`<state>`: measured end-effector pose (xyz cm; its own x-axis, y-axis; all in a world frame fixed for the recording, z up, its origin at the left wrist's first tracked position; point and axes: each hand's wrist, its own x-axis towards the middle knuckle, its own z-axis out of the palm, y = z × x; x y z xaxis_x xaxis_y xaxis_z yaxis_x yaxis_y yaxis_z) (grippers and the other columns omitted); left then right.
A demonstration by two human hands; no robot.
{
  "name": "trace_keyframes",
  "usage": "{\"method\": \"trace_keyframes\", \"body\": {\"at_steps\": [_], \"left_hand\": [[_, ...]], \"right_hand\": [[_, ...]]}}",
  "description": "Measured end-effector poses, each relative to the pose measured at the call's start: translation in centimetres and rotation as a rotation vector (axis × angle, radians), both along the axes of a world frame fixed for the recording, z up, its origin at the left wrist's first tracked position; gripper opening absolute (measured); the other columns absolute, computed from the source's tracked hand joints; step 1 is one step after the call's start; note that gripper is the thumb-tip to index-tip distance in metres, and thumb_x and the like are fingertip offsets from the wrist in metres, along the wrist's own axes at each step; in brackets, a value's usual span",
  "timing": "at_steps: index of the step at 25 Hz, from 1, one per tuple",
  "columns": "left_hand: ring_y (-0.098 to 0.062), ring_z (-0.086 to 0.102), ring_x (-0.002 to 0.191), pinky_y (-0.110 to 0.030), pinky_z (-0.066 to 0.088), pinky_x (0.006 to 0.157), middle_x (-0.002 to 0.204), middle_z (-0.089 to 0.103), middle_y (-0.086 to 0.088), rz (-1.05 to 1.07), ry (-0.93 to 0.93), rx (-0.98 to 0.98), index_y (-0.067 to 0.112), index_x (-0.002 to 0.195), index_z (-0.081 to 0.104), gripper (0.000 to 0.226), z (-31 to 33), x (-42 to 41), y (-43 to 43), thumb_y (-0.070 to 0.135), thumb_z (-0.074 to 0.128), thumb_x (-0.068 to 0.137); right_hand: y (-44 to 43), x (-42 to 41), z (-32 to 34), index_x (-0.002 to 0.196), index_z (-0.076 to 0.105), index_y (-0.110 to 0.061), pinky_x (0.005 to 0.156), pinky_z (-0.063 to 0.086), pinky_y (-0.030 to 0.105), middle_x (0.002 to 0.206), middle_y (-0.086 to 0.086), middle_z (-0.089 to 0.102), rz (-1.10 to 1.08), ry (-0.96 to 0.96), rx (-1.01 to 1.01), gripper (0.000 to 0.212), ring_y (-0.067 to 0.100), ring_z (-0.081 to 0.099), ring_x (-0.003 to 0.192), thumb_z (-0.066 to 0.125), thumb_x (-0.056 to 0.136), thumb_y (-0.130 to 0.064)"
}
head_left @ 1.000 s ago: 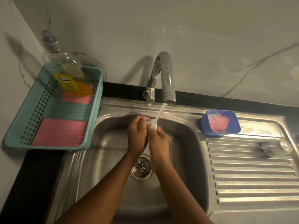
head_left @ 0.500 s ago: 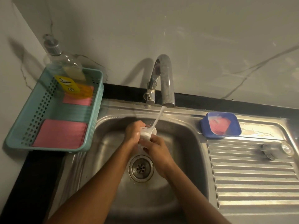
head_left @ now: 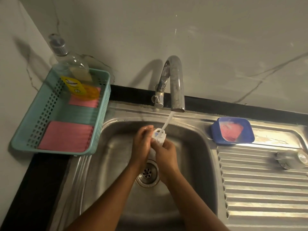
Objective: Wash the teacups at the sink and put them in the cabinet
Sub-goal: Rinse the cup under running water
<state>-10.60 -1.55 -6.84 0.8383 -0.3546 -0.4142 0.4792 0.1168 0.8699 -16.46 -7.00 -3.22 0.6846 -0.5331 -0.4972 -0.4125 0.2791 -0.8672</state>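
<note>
One small white teacup [head_left: 159, 135] sits between both hands, over the middle of the sink [head_left: 196, 157] and above the drain [head_left: 147, 174]. The right hand [head_left: 166, 154] grips it from below and from the right, fingers wrapped round its lower part. The left hand [head_left: 143, 144] is curled against its left side, fingertips up by the rim. Only the top of the cup shows above the fingers. It looks pale and glossy, with a small blue mark on the side, and it is tilted a little, mouth towards the tap; I cannot make out a handle. A thin stream of water [head_left: 167, 121] slants down from the tap [head_left: 175, 84] and lands right on the cup's rim. To the left, on the dark counter, stands a teal basket [head_left: 104, 114] holding two pink cloths [head_left: 65, 135] and a clear soap bottle [head_left: 73, 67] with a yellow label, leaning against the back corner. To the right of the basin, a blue soap dish [head_left: 215, 130] with something pink in it rests at the head of the ribbed draining board [head_left: 266, 197]. Further right a blurred clear object [head_left: 290, 159] lies on the ribs, well apart from the hands.
</note>
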Motion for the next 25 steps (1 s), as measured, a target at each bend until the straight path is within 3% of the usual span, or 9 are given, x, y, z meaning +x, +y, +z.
{"method": "trace_keyframes", "body": {"at_steps": [2, 5, 8, 12, 15, 18, 20, 22, 25], "left_hand": [[-0.020, 0.072, 0.093, -0.033, 0.060, 0.080, 0.103, 0.075, -0.008, 0.007, -0.096, -0.014, 0.011, 0.111, 0.067, 0.020, 0.5, 0.0, 0.0, 0.022, 0.052, 0.105], [-0.024, 0.066, 0.075, -0.034, 0.053, 0.066, 0.086, 0.070, -0.015, 0.111, 0.057, 0.048, 0.002, 0.097, 0.068, 0.027, 2.1, 1.4, -0.7, 0.021, 0.049, 0.103], [-0.018, 0.063, 0.060, -0.030, 0.050, 0.057, 0.077, 0.069, -0.010, -0.013, 0.381, 0.180, 0.009, 0.096, 0.068, 0.037, 2.8, 2.4, -0.5, 0.036, 0.045, 0.105], [-0.027, 0.074, 0.094, -0.039, 0.057, 0.084, 0.099, 0.077, -0.012, -0.219, 0.167, 0.265, 0.017, 0.106, 0.075, 0.058, 1.7, 2.2, 0.3, 0.062, 0.038, 0.102], [-0.015, 0.074, 0.090, -0.032, 0.058, 0.081, 0.095, 0.076, -0.008, 0.055, -0.049, 0.038, 0.007, 0.102, 0.073, 0.039, 2.5, 0.8, -0.3, 0.036, 0.047, 0.106], [-0.020, 0.065, 0.068, -0.033, 0.050, 0.065, 0.072, 0.065, -0.013, 0.232, 0.055, 0.016, 0.005, 0.082, 0.067, 0.032, 3.0, 1.4, -0.8, 0.031, 0.057, 0.097], [-0.020, 0.065, 0.059, -0.030, 0.050, 0.057, 0.067, 0.066, -0.010, 0.093, 0.295, 0.156, 0.007, 0.083, 0.067, 0.035, 3.1, 1.9, -0.4, 0.038, 0.056, 0.094], [-0.016, 0.063, 0.051, -0.025, 0.050, 0.052, 0.062, 0.066, -0.004, -0.138, 0.476, 0.269, 0.011, 0.084, 0.066, 0.041, 3.3, 1.7, 0.3, 0.042, 0.044, 0.099], [-0.021, 0.066, 0.071, -0.032, 0.050, 0.068, 0.078, 0.071, -0.006, -0.274, 0.402, 0.243, 0.018, 0.091, 0.073, 0.051, 2.7, 0.7, 0.3, 0.046, 0.032, 0.104]], "right_hand": [[0.9, 0.2, 0.7, 0.107, 0.074, -0.018, 0.091, 0.058, 0.045, 0.101, 0.009, 0.077, -0.037, -0.084, 0.098, 0.020, 0.024, 0.073, 0.098, 0.056, 0.102, -0.026], [-0.7, -1.3, -0.3, 0.111, 0.069, -0.029, 0.105, 0.043, 0.036, 0.121, -0.005, 0.067, 0.321, -0.225, -0.535, 0.034, 0.018, 0.056, 0.121, 0.042, 0.103, -0.048], [-4.7, -1.2, -2.2, 0.111, 0.066, -0.031, 0.113, 0.028, 0.047, 0.117, -0.010, 0.062, 0.759, -0.014, -0.990, 0.052, 0.024, 0.043, 0.129, 0.024, 0.104, -0.060], [-3.2, 0.3, 1.9, 0.093, 0.072, -0.016, 0.088, 0.050, 0.029, 0.094, -0.007, 0.068, 0.403, 0.027, -0.580, 0.038, 0.008, 0.058, 0.113, 0.047, 0.105, -0.042], [-0.9, 1.2, 3.9, 0.101, 0.071, -0.007, 0.065, 0.052, 0.015, 0.091, 0.010, 0.074, 0.148, -0.053, -0.115, 0.029, 0.005, 0.069, 0.081, 0.052, 0.105, -0.028], [0.1, -0.6, 2.3, 0.111, 0.068, -0.016, 0.094, 0.051, 0.022, 0.121, 0.001, 0.062, 0.249, -0.143, -0.328, 0.032, 0.008, 0.059, 0.111, 0.045, 0.106, -0.038], [-1.5, -2.3, -0.5, 0.122, 0.064, -0.033, 0.122, 0.026, 0.042, 0.137, -0.027, 0.048, 0.540, -0.065, -0.695, 0.041, 0.012, 0.033, 0.141, 0.034, 0.104, -0.054], [-3.5, -2.9, -2.5, 0.130, 0.061, -0.037, 0.125, -0.001, 0.048, 0.147, -0.021, 0.046, 0.774, 0.044, -0.912, 0.050, 0.014, 0.011, 0.152, 0.024, 0.103, -0.059], [-3.2, -1.4, 0.0, 0.122, 0.068, -0.019, 0.106, 0.044, 0.038, 0.131, 0.001, 0.062, 0.488, 0.058, -0.601, 0.041, 0.005, 0.053, 0.127, 0.040, 0.106, -0.045]]}}
